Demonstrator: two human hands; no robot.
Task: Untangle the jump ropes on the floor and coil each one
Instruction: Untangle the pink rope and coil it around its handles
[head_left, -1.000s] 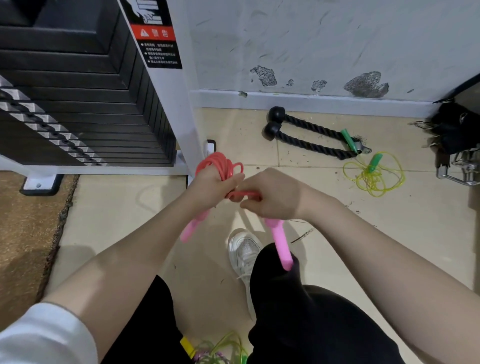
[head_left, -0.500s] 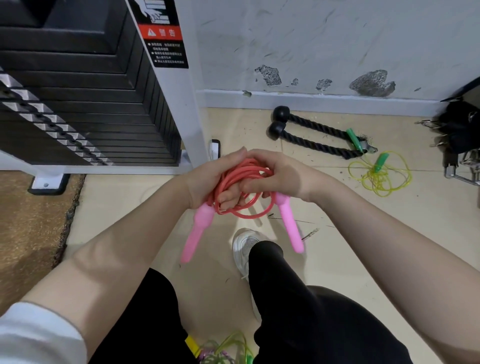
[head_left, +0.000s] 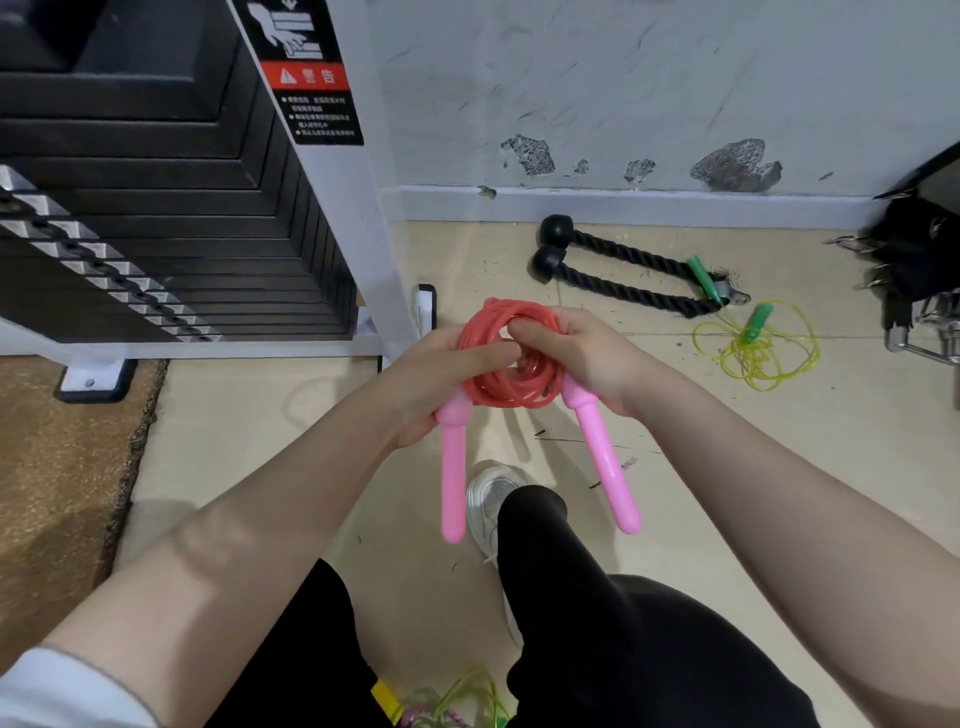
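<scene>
The red rope (head_left: 511, 358), coiled at frame centre, looks light, springy and slick; pinch across the loops, not the dangling pink handles (head_left: 602, 457). Your left hand (head_left: 441, 384) and right hand (head_left: 587, 353) both clasp the coil.

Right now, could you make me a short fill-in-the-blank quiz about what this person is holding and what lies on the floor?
1. Both hands hold a coiled red rope with two ____ handles.
2. The yellow rope on the floor has ____ handles.
3. The thick black rope lies near the ____.

Missing words: pink; green; wall
</scene>
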